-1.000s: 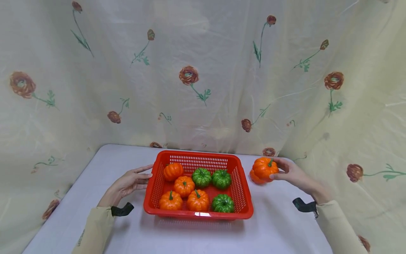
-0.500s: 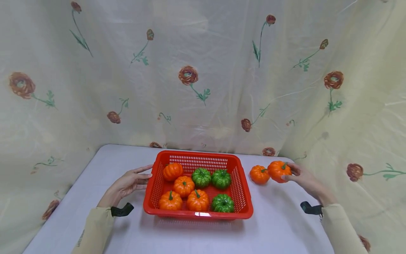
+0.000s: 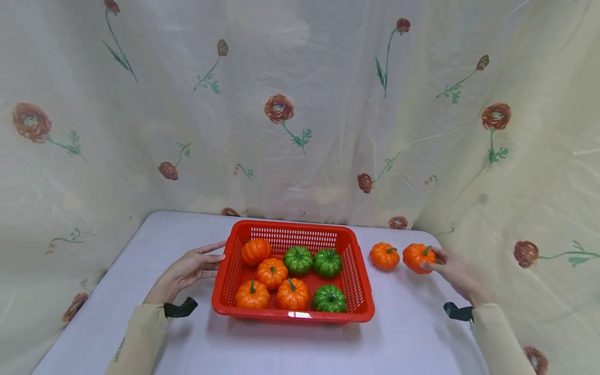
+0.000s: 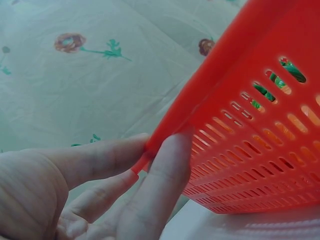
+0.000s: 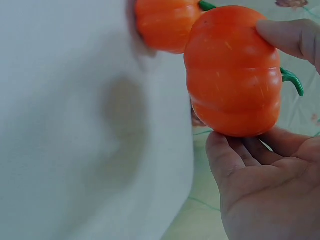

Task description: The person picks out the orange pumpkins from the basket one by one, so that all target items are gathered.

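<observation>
My right hand holds an orange toy pumpkin with a green stem, at the table's right side. In the right wrist view the thumb lies on one side of this pumpkin and the fingertips on the opposite side; its shadow falls on the table away from it. Just left of it rests a second orange pumpkin. At the left end of a red plastic basket, my left hand grips the rim. The left wrist view shows fingers on both sides of the basket rim.
Inside the basket are several orange pumpkins and three green pumpkins. The basket stands mid-table on a white-covered table. A flower-printed curtain hangs behind the table and along its sides.
My right hand has carried its pumpkin rightward and slightly down, away from the other orange pumpkin that it overlapped in view. The left hand and basket have stayed put.
</observation>
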Available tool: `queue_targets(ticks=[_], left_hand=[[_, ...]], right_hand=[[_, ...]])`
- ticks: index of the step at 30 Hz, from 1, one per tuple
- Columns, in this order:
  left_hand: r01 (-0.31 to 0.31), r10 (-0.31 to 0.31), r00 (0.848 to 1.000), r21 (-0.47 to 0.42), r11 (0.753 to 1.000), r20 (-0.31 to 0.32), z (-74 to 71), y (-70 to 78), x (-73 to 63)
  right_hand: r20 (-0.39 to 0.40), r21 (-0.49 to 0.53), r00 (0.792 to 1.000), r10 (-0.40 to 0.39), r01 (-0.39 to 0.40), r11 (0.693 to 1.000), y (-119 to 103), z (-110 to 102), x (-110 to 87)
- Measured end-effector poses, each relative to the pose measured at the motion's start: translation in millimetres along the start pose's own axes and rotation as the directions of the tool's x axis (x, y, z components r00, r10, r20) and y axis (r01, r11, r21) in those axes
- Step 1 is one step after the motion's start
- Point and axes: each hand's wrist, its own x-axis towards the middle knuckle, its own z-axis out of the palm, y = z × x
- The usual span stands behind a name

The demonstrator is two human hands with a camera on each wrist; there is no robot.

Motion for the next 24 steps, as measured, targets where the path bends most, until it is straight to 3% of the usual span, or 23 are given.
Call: queue_targets(ticks=[13, 24], left_hand=[[0.007, -0.006, 1.0, 0.004, 1.0, -0.016, 0.0, 0.6, 0.8], [0.006, -0.006, 1.0, 0.003, 1.0, -0.015, 0.2, -0.1, 0.2]], right_hand=[[-0.071, 0.052, 0.991, 0.113, -0.11, 0.993, 25, 18, 20.7], [-0.118, 0.027, 0.985, 0.123, -0.121, 0.992, 35, 28, 29.5]])
